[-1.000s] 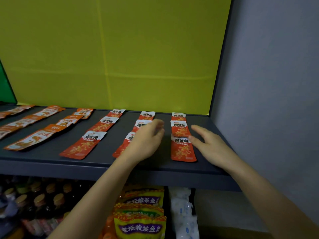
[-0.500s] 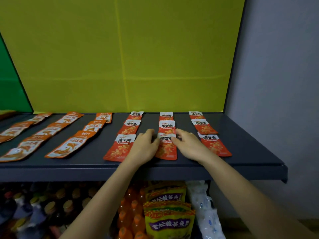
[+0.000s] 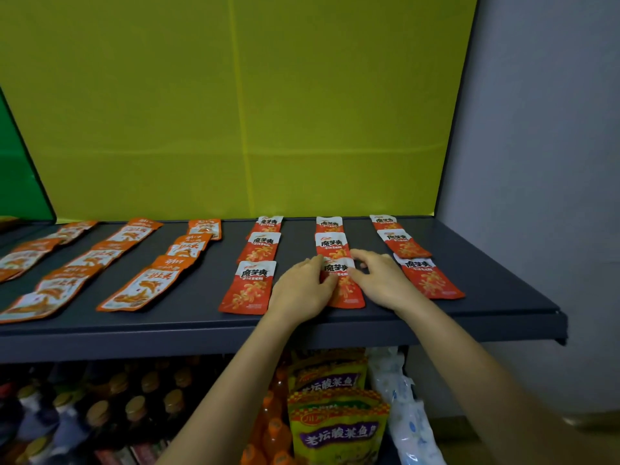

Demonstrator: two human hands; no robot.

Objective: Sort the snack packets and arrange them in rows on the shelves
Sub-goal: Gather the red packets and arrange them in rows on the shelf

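Observation:
Red and white snack packets lie flat in rows on the dark grey shelf [image 3: 503, 290]. My left hand [image 3: 302, 290] and my right hand [image 3: 382, 280] rest on either side of the front packet [image 3: 345, 290] of the middle red row, fingertips touching its white top. Another red packet [image 3: 250, 286] lies to the left of my hands and one [image 3: 429, 276] to the right. Orange packets [image 3: 144, 286] fill the rows further left. Whether the fingers pinch the front packet or only press it, I cannot tell.
A yellow back panel [image 3: 235, 112] closes the shelf, and a grey wall [image 3: 543, 162] stands at the right. Below the shelf are bottles [image 3: 134, 407], green and yellow pouches [image 3: 335, 427] and a white bag [image 3: 409, 417].
Both hands came together onto the front packet of the middle red row; a second ago the right hand was beside the rightmost row. The view has shifted right and back.

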